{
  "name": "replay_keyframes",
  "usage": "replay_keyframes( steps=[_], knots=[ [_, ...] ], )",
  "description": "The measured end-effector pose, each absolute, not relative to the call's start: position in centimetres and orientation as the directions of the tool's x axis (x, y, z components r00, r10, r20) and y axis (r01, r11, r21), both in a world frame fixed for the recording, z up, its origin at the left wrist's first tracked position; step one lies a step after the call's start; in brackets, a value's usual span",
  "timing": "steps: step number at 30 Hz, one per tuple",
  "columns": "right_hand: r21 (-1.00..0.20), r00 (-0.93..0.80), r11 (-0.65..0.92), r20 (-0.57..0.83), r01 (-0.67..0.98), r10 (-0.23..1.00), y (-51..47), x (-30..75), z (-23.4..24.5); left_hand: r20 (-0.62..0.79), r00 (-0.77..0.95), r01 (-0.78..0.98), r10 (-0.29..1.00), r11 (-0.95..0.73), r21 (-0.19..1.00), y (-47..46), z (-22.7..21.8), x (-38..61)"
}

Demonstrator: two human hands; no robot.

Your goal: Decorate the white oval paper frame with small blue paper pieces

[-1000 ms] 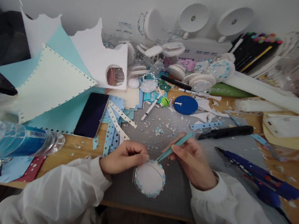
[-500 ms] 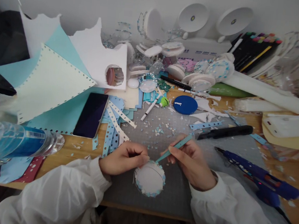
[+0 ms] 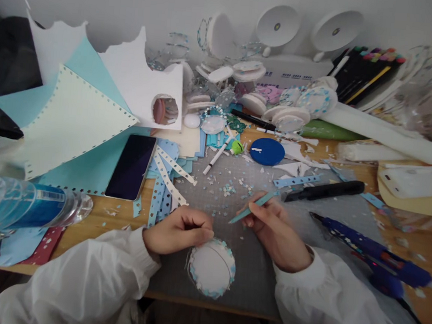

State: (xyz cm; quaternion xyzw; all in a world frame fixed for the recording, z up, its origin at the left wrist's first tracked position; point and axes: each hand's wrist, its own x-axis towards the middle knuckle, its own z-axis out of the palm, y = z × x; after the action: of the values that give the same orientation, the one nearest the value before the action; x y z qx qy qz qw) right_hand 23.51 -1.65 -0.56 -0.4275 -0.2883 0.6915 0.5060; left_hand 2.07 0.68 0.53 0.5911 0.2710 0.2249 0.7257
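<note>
My left hand (image 3: 182, 231) pinches the upper edge of a round white disc (image 3: 212, 269) whose rim is trimmed with small light-blue and white paper bits. A thin thread or wire runs around the disc's left side. Between the thumb and fingers of my right hand (image 3: 271, 226) is a pair of teal tweezers (image 3: 251, 210), its tip pointing down-left, apart from the disc. Whether the tips hold a paper bit I cannot tell. Scattered tiny paper flowers (image 3: 231, 187) lie on the grey cutting mat (image 3: 251, 279) beyond my hands.
At right lie a blue glue gun (image 3: 377, 254) and a black cutter knife (image 3: 326, 190). A phone (image 3: 131, 167), punched paper strips (image 3: 170, 173) and a water bottle (image 3: 25, 204) are at left. Behind stand a blue oval lid (image 3: 267, 151), white discs (image 3: 249, 71) and pens (image 3: 368, 74).
The tweezers have drawn back from the disc's rim, up and away. The disc has shifted slightly down and left in my left hand's pinch.
</note>
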Motion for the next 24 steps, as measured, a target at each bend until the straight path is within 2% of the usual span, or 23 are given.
replay_keyframes(
  steps=[3,6,9,11,15,19,24],
  knots=[
    [-0.915,0.014,-0.137,-0.154,-0.379,0.988,-1.5,23.6,-0.7,-0.135,0.752,-0.001,0.645,0.206,0.979,0.7,0.6,2.1],
    [-0.980,0.182,0.135,0.108,-0.143,0.977,-1.4,23.7,-0.5,-0.137,0.745,0.011,0.653,0.194,0.981,0.7,0.7,2.1],
    [-0.931,0.262,0.347,0.365,0.113,0.893,-1.2,23.9,-0.3,-0.136,0.739,0.025,0.660,0.175,0.984,0.6,0.7,2.2],
    [-0.890,0.235,0.391,0.442,0.233,0.866,-1.2,24.0,-0.3,-0.125,0.735,0.048,0.666,0.133,0.990,0.5,0.7,2.2],
    [-0.842,0.099,0.377,0.444,0.387,0.891,-1.3,24.3,-0.9,-0.010,0.762,0.119,0.648,-0.124,0.985,0.1,0.8,2.5],
    [-0.856,0.054,0.348,0.397,0.382,0.916,-1.3,24.2,-1.6,0.135,0.786,0.148,0.603,-0.395,0.907,-0.2,0.7,2.8],
    [-0.885,0.055,0.289,0.331,0.364,0.942,-1.0,23.8,-1.8,0.227,0.757,0.241,0.613,-0.584,0.775,-0.2,0.1,2.7]
  ],
)
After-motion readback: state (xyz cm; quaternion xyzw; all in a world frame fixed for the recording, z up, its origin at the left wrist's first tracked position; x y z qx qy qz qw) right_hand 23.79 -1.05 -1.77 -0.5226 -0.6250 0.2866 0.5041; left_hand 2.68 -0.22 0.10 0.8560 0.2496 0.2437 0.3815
